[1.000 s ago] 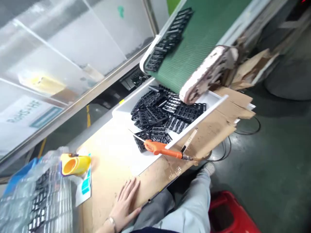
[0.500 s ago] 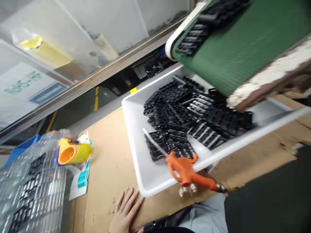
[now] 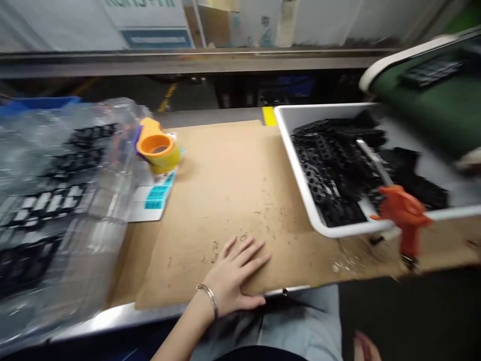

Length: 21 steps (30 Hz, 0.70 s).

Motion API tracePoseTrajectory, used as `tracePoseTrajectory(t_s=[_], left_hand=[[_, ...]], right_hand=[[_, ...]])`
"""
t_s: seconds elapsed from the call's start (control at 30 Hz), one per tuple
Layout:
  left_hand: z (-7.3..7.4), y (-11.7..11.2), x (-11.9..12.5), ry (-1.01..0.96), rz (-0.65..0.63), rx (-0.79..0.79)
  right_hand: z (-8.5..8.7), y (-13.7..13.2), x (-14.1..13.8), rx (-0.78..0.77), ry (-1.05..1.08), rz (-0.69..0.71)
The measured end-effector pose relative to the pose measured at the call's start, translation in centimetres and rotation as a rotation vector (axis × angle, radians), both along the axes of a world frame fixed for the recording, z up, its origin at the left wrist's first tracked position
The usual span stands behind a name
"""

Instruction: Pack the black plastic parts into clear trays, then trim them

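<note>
My left hand [image 3: 236, 273] lies flat on the brown cardboard sheet [image 3: 225, 190] near the table's front edge. Its fingers are spread and it holds nothing; a thin bracelet sits on the wrist. Only a blurred sliver of my right hand [image 3: 363, 347] shows at the bottom edge, down by my lap, and its fingers cannot be made out. To the right stands a white tray [image 3: 300, 175] heaped with black plastic parts [image 3: 338, 170]. An orange air blow gun [image 3: 404, 213] rests across the tray's near rim, its metal nozzle pointing into the tray.
A yellow and orange tape dispenser [image 3: 158, 148] sits at the back left on white sheets with teal labels [image 3: 154, 198]. Clear plastic bags of black parts [image 3: 56, 200] cover the left side. A green conveyor belt [image 3: 432, 95] overhangs the tray at the right.
The view has swung left and levelled, bringing the bags and the whole cardboard into sight. My left hand stays flat on the cardboard. The tray and air gun now sit at the right.
</note>
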<state>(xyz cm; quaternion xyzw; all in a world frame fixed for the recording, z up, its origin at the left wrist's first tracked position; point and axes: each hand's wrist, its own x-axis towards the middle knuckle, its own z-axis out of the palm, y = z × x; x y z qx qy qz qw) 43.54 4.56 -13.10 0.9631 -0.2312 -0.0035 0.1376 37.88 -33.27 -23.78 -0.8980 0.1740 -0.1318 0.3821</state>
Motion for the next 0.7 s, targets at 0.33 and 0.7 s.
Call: tracePoseTrajectory(t_s=[0.33, 0.7], left_hand=[[-2.9, 0.7, 2.5, -0.065, -0.047, -0.138], [-1.2, 0.1, 2.4, -0.02, -0.015, -0.17]], right_hand=[[11.2, 1.1, 10.5, -0.409, -0.208, 0.283], [10.7, 3.7, 13.1, -0.548, -0.056, 0.348]])
